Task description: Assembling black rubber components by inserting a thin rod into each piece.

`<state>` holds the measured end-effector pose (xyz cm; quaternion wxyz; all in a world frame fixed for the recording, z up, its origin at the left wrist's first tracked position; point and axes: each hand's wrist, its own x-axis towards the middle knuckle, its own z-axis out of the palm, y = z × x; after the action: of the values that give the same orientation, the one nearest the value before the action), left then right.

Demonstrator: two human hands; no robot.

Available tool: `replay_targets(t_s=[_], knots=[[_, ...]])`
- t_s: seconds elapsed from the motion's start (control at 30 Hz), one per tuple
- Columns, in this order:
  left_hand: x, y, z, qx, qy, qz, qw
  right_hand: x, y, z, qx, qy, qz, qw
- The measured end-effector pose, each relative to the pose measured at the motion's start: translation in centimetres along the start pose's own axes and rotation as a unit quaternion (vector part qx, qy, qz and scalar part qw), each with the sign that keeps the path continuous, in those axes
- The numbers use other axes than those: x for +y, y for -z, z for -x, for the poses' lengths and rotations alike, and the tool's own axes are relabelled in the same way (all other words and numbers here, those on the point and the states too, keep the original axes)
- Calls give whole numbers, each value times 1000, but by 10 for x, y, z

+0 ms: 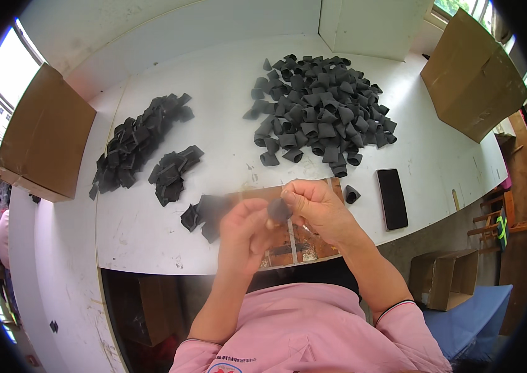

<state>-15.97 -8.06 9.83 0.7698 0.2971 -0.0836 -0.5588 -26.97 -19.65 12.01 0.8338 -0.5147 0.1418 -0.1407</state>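
You are holding both hands together over the near edge of the white table. Your left hand and your right hand are meeting on one small dark fabric piece, and the fingers of both are pinching it between them, thumb side up. The piece is sitting off the table, just above a brown board lying at the table edge.

Just left of your hands, a few folded dark pieces are lying touching the board. Farther left, two longer heaps of flat dark pieces are running toward the back. A big pile of rolled dark pieces is sitting at the far middle, with one loose rolled piece near your right hand. A black phone is lying flat just beside that. Cardboard boxes are standing at the left and the right corners.
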Motion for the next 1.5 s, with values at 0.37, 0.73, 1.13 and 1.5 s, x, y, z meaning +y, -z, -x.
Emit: replay_targets(t_s=[0.37, 0.73, 1.13, 1.5], knots=[[20, -30, -10, -121, -336, -472, 806, -10, -18, 16, 169, 391, 526, 736], [9, -44, 6, 15, -195, -14, 981, -10, -27, 5, 202, 464, 612, 608], [6, -45, 8, 57, -245, -137, 958, -12, -21, 11, 221, 453, 499, 705], [3, -34, 11, 51, -282, -211, 934, 7, 0, -3, 92, 397, 515, 754]])
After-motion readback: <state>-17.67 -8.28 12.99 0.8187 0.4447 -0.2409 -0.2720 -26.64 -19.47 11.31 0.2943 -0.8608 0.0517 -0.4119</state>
